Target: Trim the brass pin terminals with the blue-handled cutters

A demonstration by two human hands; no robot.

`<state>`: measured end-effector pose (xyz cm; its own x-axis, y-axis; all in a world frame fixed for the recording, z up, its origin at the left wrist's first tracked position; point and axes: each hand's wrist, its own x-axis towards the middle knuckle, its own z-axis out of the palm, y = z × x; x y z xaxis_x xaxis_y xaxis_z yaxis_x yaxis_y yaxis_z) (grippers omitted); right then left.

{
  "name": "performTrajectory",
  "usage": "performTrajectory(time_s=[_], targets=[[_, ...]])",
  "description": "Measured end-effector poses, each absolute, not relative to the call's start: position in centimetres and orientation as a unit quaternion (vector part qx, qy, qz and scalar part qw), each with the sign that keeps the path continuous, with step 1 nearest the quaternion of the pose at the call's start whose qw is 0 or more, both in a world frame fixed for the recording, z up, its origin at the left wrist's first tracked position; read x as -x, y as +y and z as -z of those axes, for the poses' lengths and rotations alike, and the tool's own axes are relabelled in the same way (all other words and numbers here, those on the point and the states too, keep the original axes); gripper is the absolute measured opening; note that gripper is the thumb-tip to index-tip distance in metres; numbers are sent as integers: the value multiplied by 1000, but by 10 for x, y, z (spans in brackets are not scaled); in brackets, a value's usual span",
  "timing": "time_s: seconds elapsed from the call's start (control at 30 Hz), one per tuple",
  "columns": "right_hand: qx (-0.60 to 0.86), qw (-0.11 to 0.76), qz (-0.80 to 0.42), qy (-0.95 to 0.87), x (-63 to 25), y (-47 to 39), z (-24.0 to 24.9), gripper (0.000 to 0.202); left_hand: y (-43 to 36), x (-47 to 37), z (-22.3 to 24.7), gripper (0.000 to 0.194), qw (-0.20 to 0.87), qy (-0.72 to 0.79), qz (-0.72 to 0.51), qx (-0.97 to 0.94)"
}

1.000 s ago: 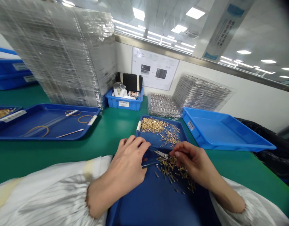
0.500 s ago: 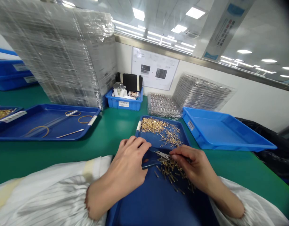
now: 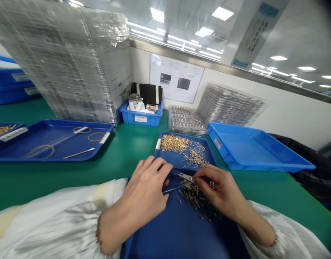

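Observation:
My left hand [image 3: 147, 187] is closed around the blue handles of a pair of pliers [image 3: 185, 177], whose metal jaws point right. Thumb and forefinger of my right hand [image 3: 221, 187] pinch at the tip of the jaws; the small piece between them is mostly hidden. Several more metal pins [image 3: 212, 184] show in the curl of that hand's other fingers. Below both hands is a dark blue tray [image 3: 165, 233], where a heap of small brass-coloured pins [image 3: 193, 198] lies under the pliers and right hand.
Behind my hands, a smaller blue tray [image 3: 168, 158] holds loose gold pins [image 3: 176, 143]. A light blue bin [image 3: 257, 147] stands right. Another tray [image 3: 60, 144] with rubber bands and a cotton swab lies left. Stacked clear plastic trays [image 3: 73, 64] rise behind it.
My right hand has turned slightly, so the pins inside its curled fingers show more. The left hand and pliers stay almost in place.

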<state>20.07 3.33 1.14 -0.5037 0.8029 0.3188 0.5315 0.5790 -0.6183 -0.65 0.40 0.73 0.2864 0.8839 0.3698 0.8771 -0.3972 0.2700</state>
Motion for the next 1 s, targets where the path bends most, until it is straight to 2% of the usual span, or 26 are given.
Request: performTrajectory(time_s=[0.27,0.47,0.6,0.7,0.87,1.0], targets=[[402,305,-231,-831,-199,33,-12,12,5,6,-6,28,-4,538,-245,-807],[383,383,-220,-811,-198,31,-12,14,4,5,-3,35,-3,507,-318,-801],[383,423,-327,-754,-200,33,-9,15,5,3,-3,33,58,504,-364,-781],[405,390,-366,-742,-200,34,-10,14,5,3,-4,33,93,515,-345,-779],[396,288,-211,-846,-202,31,-17,11,5,6,-4,29,58,506,-272,-817],[361,247,-109,-893,-201,31,-13,12,4,7,-4,30,-7,497,-238,-834]])
